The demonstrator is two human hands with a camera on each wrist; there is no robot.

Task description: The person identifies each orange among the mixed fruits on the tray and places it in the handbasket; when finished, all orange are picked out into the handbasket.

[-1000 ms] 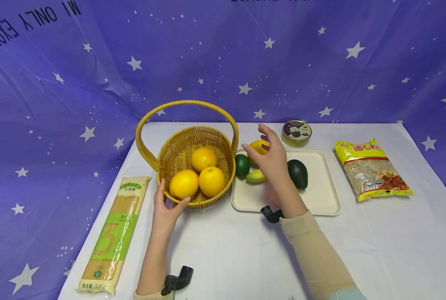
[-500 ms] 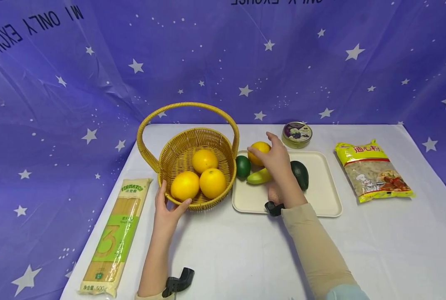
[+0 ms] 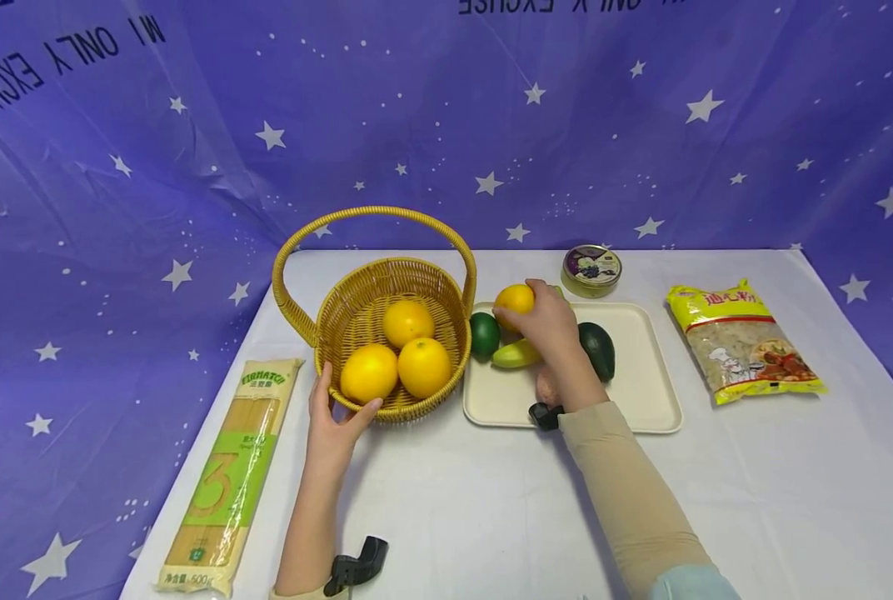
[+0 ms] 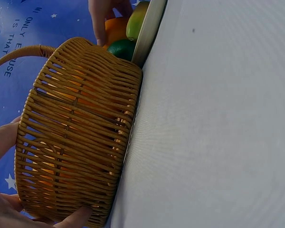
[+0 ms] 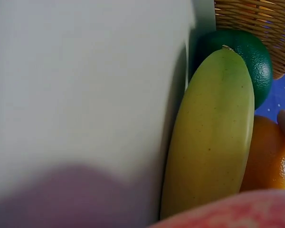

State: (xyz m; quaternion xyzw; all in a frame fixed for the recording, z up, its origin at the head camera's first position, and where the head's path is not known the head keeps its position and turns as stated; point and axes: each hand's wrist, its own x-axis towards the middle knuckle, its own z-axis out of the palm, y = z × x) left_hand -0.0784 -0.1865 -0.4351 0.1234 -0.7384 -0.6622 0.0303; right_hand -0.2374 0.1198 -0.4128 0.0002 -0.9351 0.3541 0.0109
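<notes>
My left hand [image 3: 334,425] holds the near left rim of a wicker basket [image 3: 411,410], thumb over the rim and fingers along the outside wall. Three oranges [image 3: 426,367] lie in the basket. Over the cream tray [image 3: 645,383], my right hand [image 3: 553,323] grips another orange [image 3: 515,302] at the back left; one fingertip shows against it in the right wrist view. Beside that orange are a dark green round fruit [image 3: 484,335] and a yellow-green banana [image 5: 209,133]. An avocado [image 3: 598,350] lies right of the hand. A pinkish fruit [image 3: 546,387] is partly hidden under the wrist.
A spaghetti packet [image 3: 229,475] lies left of the basket. Behind the tray stands a round tin [image 3: 591,271]. To the tray's right is a yellow-topped pasta bag [image 3: 746,342]. The basket's tall handle [image 3: 375,210] arches over its opening. A starry purple cloth hangs behind the table.
My right hand has come down onto the orange on the tray, and its fingers have closed around it. My left hand stays on the basket rim.
</notes>
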